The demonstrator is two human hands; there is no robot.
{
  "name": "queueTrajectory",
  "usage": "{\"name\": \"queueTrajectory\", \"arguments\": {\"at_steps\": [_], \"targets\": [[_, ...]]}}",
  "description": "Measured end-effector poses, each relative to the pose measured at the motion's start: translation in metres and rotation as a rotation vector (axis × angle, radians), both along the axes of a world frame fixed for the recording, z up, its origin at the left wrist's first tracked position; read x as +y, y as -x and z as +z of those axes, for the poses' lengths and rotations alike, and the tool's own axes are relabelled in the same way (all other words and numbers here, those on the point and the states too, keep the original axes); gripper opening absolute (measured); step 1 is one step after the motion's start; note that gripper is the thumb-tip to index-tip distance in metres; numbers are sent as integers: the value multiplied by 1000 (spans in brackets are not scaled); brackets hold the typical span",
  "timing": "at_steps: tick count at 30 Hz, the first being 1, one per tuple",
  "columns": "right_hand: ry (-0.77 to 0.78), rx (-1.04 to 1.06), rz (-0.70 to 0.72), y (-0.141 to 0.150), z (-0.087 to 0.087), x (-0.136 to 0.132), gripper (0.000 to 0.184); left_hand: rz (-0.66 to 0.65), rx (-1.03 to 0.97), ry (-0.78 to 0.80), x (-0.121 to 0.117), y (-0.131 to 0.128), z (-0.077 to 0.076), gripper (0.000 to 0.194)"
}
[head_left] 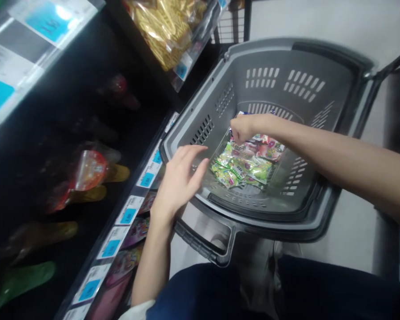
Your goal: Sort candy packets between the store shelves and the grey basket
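A grey plastic shopping basket [263, 58] stands in front of me, with several small candy packets on its floor. The green packets [228, 175] lie at the near side, with pink and red packets [268, 149] behind them. Inside the basket, my right hand [245, 128] is closed, low over the packets. Bits of dark blue wrapper show at its edges; whether they are in its fingers or under them is unclear. My left hand [183, 178] hangs over the basket's left rim, fingers apart and nothing in them.
Dark store shelves with blue-and-white price labels [128, 215] run along the left, close to the basket. Gold-wrapped bags [168, 26] sit on a shelf at the top. The basket's folded handle [200, 244] juts toward my legs. More shelf labels edge the right side.
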State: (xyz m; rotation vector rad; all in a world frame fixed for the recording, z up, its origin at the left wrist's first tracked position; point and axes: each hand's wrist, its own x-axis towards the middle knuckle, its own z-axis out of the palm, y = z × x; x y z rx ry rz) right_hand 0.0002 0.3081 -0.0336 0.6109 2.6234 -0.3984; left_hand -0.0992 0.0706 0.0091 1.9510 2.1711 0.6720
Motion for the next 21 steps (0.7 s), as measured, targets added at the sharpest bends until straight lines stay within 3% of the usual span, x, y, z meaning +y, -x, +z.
{"name": "queueTrajectory", "arguments": {"at_steps": [2, 6, 13, 17, 21], "targets": [[25, 28, 90, 2, 10, 3, 10, 2, 18, -13, 0, -1, -1, 37], [189, 288, 127, -4, 32, 0, 14, 64, 54, -49, -2, 0, -6, 42], [770, 628, 59, -19, 69, -19, 2, 120, -5, -47, -4, 7, -11, 72], [979, 660, 19, -21, 68, -21, 19, 50, -96, 94, -4, 9, -11, 82], [969, 761, -97, -20, 52, -19, 45, 41, -235, 103, -5, 10, -9, 87]]}}
